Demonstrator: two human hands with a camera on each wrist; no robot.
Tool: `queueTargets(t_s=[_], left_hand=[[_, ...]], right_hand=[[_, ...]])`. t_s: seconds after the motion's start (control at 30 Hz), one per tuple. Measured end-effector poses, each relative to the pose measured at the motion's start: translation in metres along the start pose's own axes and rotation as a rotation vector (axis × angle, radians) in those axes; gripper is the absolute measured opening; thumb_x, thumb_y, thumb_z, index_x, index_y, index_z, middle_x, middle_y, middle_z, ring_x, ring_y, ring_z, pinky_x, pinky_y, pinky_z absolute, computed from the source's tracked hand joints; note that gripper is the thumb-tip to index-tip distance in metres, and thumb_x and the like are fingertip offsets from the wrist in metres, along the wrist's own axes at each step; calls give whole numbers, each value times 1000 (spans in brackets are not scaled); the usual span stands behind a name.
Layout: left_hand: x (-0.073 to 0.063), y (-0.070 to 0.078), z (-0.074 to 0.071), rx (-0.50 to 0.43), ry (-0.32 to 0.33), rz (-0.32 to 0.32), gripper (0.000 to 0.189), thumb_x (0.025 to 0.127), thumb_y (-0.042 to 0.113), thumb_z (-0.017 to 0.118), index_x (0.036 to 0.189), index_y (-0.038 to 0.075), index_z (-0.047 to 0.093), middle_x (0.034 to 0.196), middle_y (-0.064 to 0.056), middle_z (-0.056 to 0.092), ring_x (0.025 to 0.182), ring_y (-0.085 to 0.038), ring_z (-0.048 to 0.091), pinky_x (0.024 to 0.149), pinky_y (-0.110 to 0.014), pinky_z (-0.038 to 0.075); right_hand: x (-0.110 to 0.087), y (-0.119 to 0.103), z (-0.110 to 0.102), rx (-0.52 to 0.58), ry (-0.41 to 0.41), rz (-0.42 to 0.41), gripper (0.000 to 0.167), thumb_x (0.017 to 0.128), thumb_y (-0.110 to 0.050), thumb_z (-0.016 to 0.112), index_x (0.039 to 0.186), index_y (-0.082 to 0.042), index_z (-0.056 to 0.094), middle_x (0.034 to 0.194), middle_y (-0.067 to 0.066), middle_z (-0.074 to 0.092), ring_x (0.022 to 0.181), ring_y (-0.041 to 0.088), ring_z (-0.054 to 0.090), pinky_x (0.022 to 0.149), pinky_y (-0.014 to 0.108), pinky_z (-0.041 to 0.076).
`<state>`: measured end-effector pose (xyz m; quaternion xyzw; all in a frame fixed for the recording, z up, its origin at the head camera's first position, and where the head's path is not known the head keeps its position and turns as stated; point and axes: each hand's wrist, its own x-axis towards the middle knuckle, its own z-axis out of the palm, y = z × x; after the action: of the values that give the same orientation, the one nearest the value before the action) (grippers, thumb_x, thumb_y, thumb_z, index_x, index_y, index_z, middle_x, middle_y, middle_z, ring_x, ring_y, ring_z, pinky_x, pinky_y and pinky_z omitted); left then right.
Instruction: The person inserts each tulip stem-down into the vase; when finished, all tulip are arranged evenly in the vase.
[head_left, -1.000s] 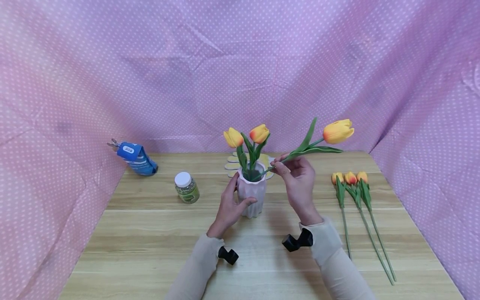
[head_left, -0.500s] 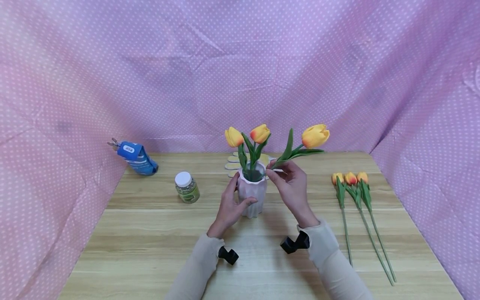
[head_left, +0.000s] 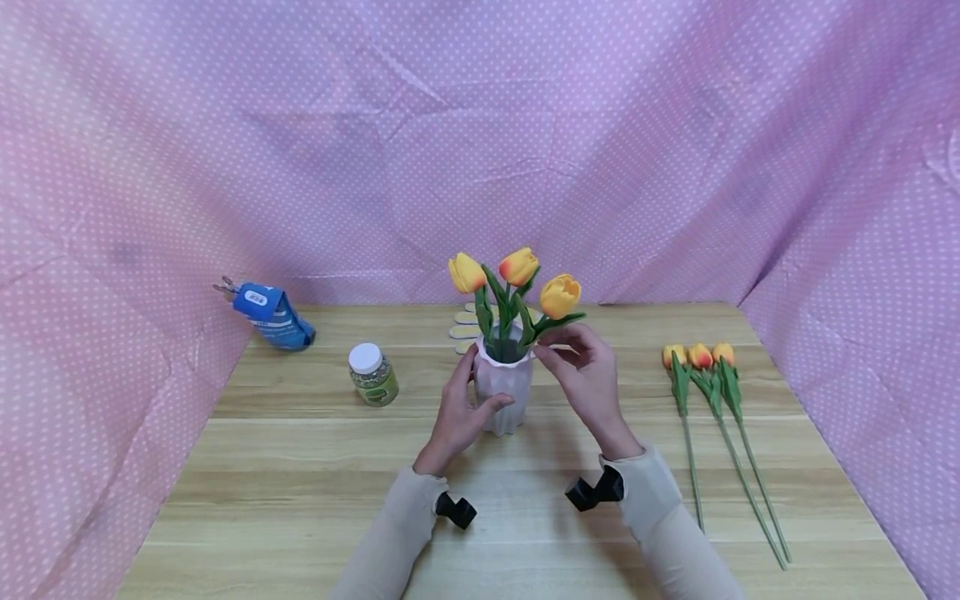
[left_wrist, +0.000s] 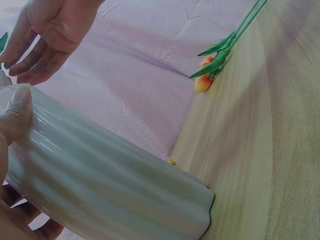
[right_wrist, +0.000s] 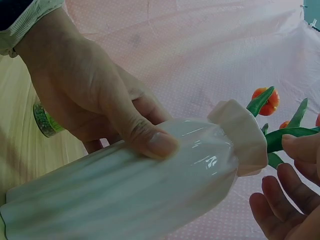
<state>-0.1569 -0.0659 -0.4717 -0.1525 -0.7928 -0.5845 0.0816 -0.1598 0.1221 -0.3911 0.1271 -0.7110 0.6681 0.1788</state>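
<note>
A white fluted vase (head_left: 504, 390) stands upright on the table, two yellow-orange tulips (head_left: 520, 267) in its mouth. My left hand (head_left: 459, 410) grips the vase from its left side, thumb across the front, as the right wrist view also shows. A third tulip (head_left: 560, 297) leans to the right with its lower stem inside the vase. My right hand (head_left: 588, 379) is at the right of the rim and pinches this tulip low, by its green leaves (right_wrist: 290, 138). The vase wall hides the stem ends.
Three more tulips (head_left: 701, 358) lie on the table at the right, stems toward me. A white-lidded jar (head_left: 373, 375) stands left of the vase. Farther back left is a blue clipped bag (head_left: 274, 317). Yellow-and-white gloves (head_left: 465, 332) lie behind the vase.
My right hand has brought the third tulip left and down, its stem sliding into the vase and its bloom now near the other two. The left hand keeps its hold on the vase.
</note>
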Motion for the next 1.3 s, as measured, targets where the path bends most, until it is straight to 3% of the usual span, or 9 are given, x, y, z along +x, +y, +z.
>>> queueTargets(t_s=[0.2, 0.57, 0.8, 0.93, 1.17, 1.3], left_hand=[[0, -1, 0, -8, 5, 27, 94, 86, 44, 75, 158, 9, 26, 156, -14, 45, 136, -34, 51, 111, -55, 45], [0, 0, 0, -13, -3, 12, 94, 86, 43, 76, 158, 9, 26, 157, -13, 43, 137, -34, 50, 112, -55, 44], [0, 2, 0, -12, -1, 12, 94, 86, 41, 76, 158, 6, 26, 158, -15, 41, 138, -36, 49, 112, -56, 44], [0, 2, 0, -12, -3, -4, 94, 86, 38, 77, 158, 6, 26, 158, -15, 41, 138, -35, 49, 113, -56, 43], [0, 2, 0, -7, -5, 0, 92, 86, 33, 78, 158, 6, 26, 158, -15, 42, 138, -36, 49, 113, -56, 44], [0, 2, 0, -7, -7, 0, 92, 86, 31, 78, 158, 7, 26, 158, -15, 42, 139, -35, 49, 113, -55, 44]], right_hand=[[2, -2, 0, 10, 30, -7, 23, 86, 8, 71, 107, 11, 64, 92, -16, 68, 87, 2, 67, 80, 17, 59], [0, 6, -9, 55, 70, 30, 22, 86, 10, 70, 107, 15, 62, 90, -13, 69, 86, 0, 67, 77, 14, 57], [-4, 16, -29, 59, 125, 64, 26, 86, 10, 70, 111, 13, 63, 91, -13, 69, 87, -1, 67, 76, 14, 57], [-7, 23, -43, 74, 165, 86, 21, 86, 10, 70, 105, 2, 67, 90, -11, 70, 84, 0, 67, 74, 14, 57], [-15, 34, -69, 100, 217, 94, 24, 86, 9, 71, 107, 17, 61, 87, -8, 70, 78, 3, 68, 70, 15, 58], [-19, 40, -84, 103, 265, 117, 17, 86, 8, 72, 102, 5, 67, 85, -6, 71, 75, 4, 68, 69, 16, 59]])
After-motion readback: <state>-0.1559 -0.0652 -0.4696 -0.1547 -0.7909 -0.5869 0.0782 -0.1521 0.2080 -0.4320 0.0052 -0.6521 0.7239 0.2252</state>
